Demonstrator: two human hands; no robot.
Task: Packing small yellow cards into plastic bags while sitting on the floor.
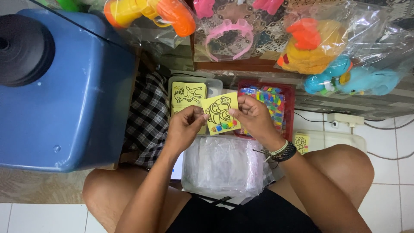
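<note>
I hold a small yellow card with a black line drawing and coloured dots along its lower edge. My left hand pinches its left edge. My right hand grips its right edge, with the thumb on the card's face. Bracelets circle my right wrist. Just behind the card, a pale tray holds a stack of similar yellow cards. A red tray to the right holds several small coloured packets.
A pile of clear plastic bags rests on my lap. A large blue container stands at the left beside checked cloth. Bagged plastic toys hang at the top. Another yellow card lies on a white box at the right.
</note>
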